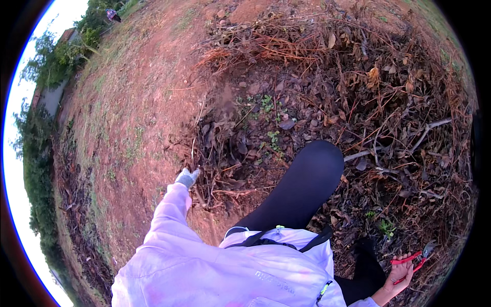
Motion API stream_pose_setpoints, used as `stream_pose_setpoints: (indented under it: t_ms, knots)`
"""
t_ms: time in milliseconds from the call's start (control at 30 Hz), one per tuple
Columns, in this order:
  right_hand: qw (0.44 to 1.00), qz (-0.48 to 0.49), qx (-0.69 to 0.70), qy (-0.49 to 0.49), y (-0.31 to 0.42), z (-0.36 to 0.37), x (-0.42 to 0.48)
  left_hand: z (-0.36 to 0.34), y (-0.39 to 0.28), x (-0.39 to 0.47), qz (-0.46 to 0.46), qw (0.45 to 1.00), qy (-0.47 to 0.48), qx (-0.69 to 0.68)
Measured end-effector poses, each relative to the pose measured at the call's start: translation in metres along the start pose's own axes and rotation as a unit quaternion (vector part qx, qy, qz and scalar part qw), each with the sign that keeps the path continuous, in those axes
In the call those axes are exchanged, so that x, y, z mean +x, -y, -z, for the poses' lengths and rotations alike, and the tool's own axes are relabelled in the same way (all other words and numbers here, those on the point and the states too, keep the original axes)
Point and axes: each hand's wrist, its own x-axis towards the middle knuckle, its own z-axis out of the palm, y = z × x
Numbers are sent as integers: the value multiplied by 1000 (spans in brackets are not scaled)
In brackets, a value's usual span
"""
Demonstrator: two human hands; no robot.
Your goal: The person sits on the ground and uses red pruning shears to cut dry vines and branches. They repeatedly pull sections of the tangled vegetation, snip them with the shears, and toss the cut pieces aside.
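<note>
My left hand (187, 177), in a grey glove, reaches out at the left edge of the litter with its fingers around dry plant stems (210, 174). Brown withered leaves hang among these stems, and the fingertips are partly hidden. At the lower right, my bare right hand (401, 271) holds red-handled pruning shears (422, 258). Their blades point up and away from my body, and the handles are spread apart. My knee (320, 161), in dark trousers, juts out between the two hands above the dead leaves.
A heap of dead stalks and leaves (383, 76) spreads ahead and to the right. Pale branches (431, 128) stick out of it. Small green weeds (273, 140) grow near my knee. Reddish soil (145, 99) lies left; trees (38, 153) and a distant person (112, 15) stand beyond.
</note>
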Motion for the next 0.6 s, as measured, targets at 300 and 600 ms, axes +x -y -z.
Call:
stream_pose_setpoints:
  t_ms: [300,600]
  knots:
    - [998,8,2,-67,-6,-12,-9,-12,-34,-52,-138,943,-299,43]
    - [995,51,48,-74,-14,-42,-10,11,-57,-40,-136,973,96,161]
